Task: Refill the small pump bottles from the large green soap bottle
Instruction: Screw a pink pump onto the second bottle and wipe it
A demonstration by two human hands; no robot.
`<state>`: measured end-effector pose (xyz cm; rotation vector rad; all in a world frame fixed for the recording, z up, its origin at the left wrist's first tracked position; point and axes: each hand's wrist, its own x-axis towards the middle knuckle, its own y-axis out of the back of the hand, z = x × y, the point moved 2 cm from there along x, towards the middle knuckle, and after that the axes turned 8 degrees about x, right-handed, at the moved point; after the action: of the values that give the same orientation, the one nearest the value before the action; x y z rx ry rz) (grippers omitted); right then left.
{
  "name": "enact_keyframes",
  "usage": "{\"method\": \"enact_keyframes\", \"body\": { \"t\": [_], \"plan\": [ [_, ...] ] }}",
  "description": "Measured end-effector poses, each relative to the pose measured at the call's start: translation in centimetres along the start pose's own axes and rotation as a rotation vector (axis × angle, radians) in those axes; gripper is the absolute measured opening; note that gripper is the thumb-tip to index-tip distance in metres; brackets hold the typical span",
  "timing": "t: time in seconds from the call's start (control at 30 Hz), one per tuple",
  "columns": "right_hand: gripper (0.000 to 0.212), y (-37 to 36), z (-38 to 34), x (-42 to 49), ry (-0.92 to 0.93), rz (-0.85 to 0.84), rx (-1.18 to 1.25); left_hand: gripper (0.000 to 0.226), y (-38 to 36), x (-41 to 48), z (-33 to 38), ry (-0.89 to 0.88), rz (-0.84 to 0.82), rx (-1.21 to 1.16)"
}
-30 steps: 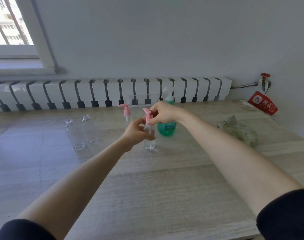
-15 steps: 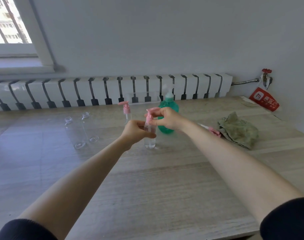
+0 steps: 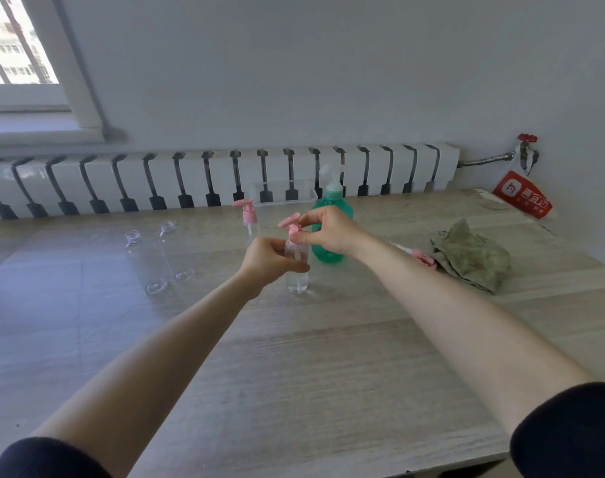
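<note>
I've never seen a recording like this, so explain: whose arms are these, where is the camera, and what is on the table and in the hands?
There is no machine: these are a person's bare arms, filmed by a wide-angle camera on their head. The left hand grips a small clear bottle standing on the wooden table; the right hand pinches its pink pump top. Behind stands the large green soap bottle. Also there: another pump bottle, two uncapped clear bottles, a loose pink pump and a crumpled cloth.
</note>
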<state>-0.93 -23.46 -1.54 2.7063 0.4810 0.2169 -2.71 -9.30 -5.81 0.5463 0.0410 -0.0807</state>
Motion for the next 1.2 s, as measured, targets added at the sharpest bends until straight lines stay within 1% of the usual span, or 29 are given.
{"method": "enact_keyframes", "body": {
  "t": [0.07,0.1,0.13,0.17,0.23,0.27,0.3,0.37,0.47,0.53,0.57,0.63,0.7,0.8,0.97,1.1,1.2],
  "plan": [
    [0.019,-0.7,0.3,0.2,0.028,0.06,-0.072,0.02,0.0,0.0,0.0,-0.005,0.025,0.019],
    [0.023,-1.0,0.5,0.3,0.04,0.072,-0.101,0.021,0.1,0.0,0.0,-0.009,0.038,0.033],
    [0.024,-1.3,0.7,0.3,0.037,0.048,-0.116,0.022,0.1,0.1,0.0,-0.013,0.043,0.041],
    [0.023,-1.4,0.9,0.3,0.027,-0.014,-0.104,0.023,0.0,0.2,-0.1,-0.016,0.041,0.043],
    [0.011,-1.2,0.7,0.0,-0.001,-0.149,-0.029,0.024,0.0,0.2,-0.2,-0.016,0.035,0.038],
    [0.011,-0.8,0.6,0.0,-0.015,-0.168,0.004,0.025,0.1,0.3,-0.2,-0.02,0.034,0.038],
    [0.017,-0.4,0.5,0.0,-0.02,-0.155,0.01,0.026,0.0,0.3,-0.3,-0.022,0.032,0.039],
    [0.028,-0.1,0.6,0.1,-0.011,-0.068,-0.048,0.028,0.0,0.3,-0.3,-0.025,0.03,0.041],
    [0.031,-1.1,0.9,0.3,0.061,0.138,-0.165,0.022,-0.2,0.3,-0.3,-0.024,0.067,0.042],
    [0.034,-1.6,1.2,0.4,0.09,0.249,-0.168,0.025,-0.1,0.4,-0.6,-0.026,0.11,0.031],
    [0.038,-1.5,1.2,0.4,0.08,0.239,-0.146,0.027,0.0,0.4,-0.7,-0.025,0.116,0.035],
    [0.047,-1.1,1.1,0.5,0.054,0.123,-0.112,0.029,0.2,0.5,-0.8,-0.029,0.103,0.049],
    [0.041,-0.8,0.7,0.2,0.083,0.038,-0.092,0.029,0.2,0.6,-0.9,-0.031,0.101,0.057],
    [0.035,-1.5,0.5,0.1,0.124,0.036,-0.157,0.027,0.1,0.7,-0.8,-0.032,0.106,0.068],
    [0.025,-2.7,1.5,0.7,0.19,0.205,-0.261,0.033,-0.2,0.6,-0.9,-0.023,0.167,0.072],
    [0.024,-3.6,2.7,1.1,0.231,0.43,-0.33,0.032,-0.6,0.3,-0.9,-0.036,0.232,0.049],
    [0.023,-4.3,2.5,0.8,0.224,0.547,-0.35,0.031,-0.8,0.4,-1.0,-0.039,0.29,0.037]
  ]
}}
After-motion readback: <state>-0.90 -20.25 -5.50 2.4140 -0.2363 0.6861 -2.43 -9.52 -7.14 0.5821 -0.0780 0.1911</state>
